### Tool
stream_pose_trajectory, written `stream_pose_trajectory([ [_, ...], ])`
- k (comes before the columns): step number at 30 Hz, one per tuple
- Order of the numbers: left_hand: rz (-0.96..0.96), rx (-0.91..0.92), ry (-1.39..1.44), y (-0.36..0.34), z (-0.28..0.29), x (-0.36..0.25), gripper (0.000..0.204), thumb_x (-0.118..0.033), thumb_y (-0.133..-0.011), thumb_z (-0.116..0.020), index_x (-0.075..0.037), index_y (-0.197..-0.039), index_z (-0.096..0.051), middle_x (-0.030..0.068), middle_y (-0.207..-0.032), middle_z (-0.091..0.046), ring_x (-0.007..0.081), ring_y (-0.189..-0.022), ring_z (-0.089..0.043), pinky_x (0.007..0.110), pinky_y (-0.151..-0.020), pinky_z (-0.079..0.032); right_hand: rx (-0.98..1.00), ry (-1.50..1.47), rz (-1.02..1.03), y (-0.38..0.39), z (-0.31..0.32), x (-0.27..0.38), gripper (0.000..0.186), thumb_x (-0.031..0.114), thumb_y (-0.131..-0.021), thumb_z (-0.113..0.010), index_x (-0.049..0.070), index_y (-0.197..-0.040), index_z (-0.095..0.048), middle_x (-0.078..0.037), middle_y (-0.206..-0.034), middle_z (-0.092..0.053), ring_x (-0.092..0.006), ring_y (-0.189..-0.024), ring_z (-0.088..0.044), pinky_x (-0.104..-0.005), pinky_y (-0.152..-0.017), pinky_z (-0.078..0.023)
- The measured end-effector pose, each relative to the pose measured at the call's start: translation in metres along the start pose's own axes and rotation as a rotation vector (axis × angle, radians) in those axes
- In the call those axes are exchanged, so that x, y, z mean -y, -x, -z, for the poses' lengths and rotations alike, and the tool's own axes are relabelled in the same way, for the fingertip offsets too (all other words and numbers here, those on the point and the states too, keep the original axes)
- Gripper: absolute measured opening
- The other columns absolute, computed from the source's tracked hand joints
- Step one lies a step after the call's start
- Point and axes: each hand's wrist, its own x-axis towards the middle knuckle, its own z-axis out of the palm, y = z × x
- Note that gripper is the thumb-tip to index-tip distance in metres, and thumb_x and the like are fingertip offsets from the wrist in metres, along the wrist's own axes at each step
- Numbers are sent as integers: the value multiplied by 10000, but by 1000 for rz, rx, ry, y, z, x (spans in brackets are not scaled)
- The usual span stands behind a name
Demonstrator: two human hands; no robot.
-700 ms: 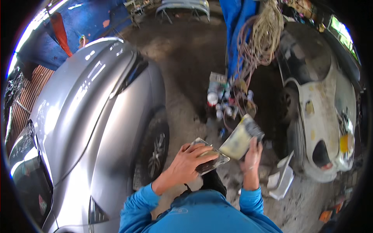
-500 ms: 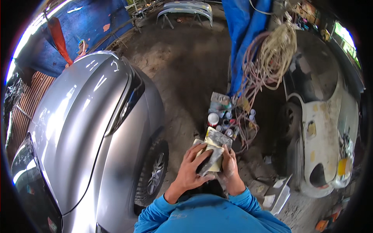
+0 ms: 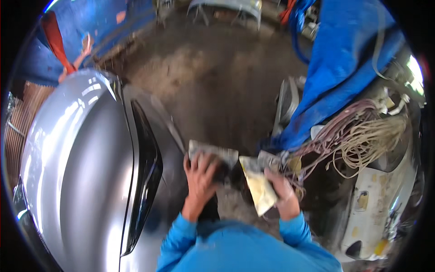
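My left hand (image 3: 201, 174) is closed on a flat, rectangular putty spreader (image 3: 230, 155), smeared grey, that reaches out past the fingertips on both sides. A cream-yellow putty board (image 3: 259, 188) with grey smears along its top is gripped in my right hand (image 3: 285, 192), thumb over its right edge. The two pieces are apart, with a narrow gap between them. Just left of my left hand is the front corner of a silver-grey car (image 3: 90, 158), with its dark headlight (image 3: 147, 172). Motion blurs my left fingers and the spreader.
A blue tarp (image 3: 335, 68) hangs at the right, with coiled hoses (image 3: 371, 140) beside it. Beyond them stands a sanded, pale car body (image 3: 371, 208). A bumper (image 3: 226, 7) rests on stands at the far end of the dirt floor (image 3: 217, 90).
My hands have moved apart; the spreader has come away from the board, toward the silver car. The view has shifted, bringing the headlight closer and moving the hoses rightward.
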Motion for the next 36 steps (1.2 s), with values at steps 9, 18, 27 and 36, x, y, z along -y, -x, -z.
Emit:
stream_pose_trajectory([
  [9,-120,-84,16,-193,-27,88,471,-80,-546,-764,-155,-1010,-736,-2,-1241,-633,297,-1297,-493,627,-1124,-268,4,567,-79,-172,-48,128,425,423,-946,-667,9,-1018,-603,-44,-912,-617,-113,-798,-576,-280,-677,-474],
  [18,-243,0,110,-311,-131,165,265,-142,-590,-729,-132,-855,-743,-29,-1049,-699,257,-1188,-562,650,-1124,-272,302,706,-260,-393,-37,243,488,449,-940,-671,4,-1135,-627,-68,-1038,-665,-144,-847,-626,-293,-704,-513],
  [27,143,118,261,-522,-237,247,382,-68,-571,-752,-83,-944,-669,95,-1207,-641,373,-1238,-521,559,-1068,-359,83,-257,65,-578,-19,417,355,357,-998,-604,44,-1163,-632,-75,-987,-725,-191,-820,-720,-359,-732,-604],
  [36,368,82,430,-722,-348,350,484,25,-694,-648,-42,-1172,-614,164,-1220,-608,414,-1139,-539,461,-1007,-428,19,-344,129,-758,-35,560,495,470,-1010,-540,51,-1264,-609,-67,-1134,-715,-202,-950,-708,-386,-843,-582],
])
